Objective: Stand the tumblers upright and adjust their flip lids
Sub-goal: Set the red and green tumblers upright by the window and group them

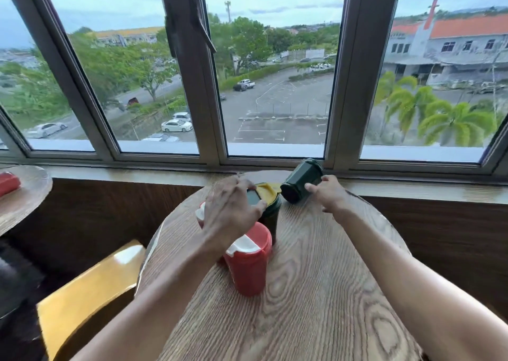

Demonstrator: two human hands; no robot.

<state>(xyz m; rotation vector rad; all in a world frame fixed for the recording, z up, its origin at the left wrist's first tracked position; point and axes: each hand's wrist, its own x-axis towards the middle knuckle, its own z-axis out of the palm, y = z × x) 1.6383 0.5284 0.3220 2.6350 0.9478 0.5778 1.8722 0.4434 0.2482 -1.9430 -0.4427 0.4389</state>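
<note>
Head view, looking down over a round wood-grain worktop (316, 278) set against a window ledge.

The left grip (233, 209) is reaching in from the near left edge and is sitting on top of an upright dark green tumbler (272, 217), a little beyond the middle of the worktop. Its fingers are curling over the tumbler's yellow lid (268, 191) and the thumb is pressing against the lid's near rim, so this grip is holding the lid.

A red tumbler (251, 270) is standing upright near the middle of the worktop, just in front of the green one and touching or nearly touching it. Its white flip lid (243, 244) is showing on top, partly hidden by the left wrist. A second red tumbler (202, 212) is peeking out on the left side of the left grip, mostly hidden, so its lid position is not clear.

A tilted dark green tumbler (301, 180) is leaning at the far edge of the worktop, close to the ledge, with one round end pointing towards the viewer. Which end is carrying the lid is not clear.

The right grip (330, 193) is reaching in from the near right edge. Its thumb is touching the side of the tilted tumbler and its fingers are curling just beside the body; whether they are closing round it is not clear.

A yellow chair seat (90, 292) is showing below the left edge of the worktop. The window (275, 86) is looking out on a car park and trees.
</note>
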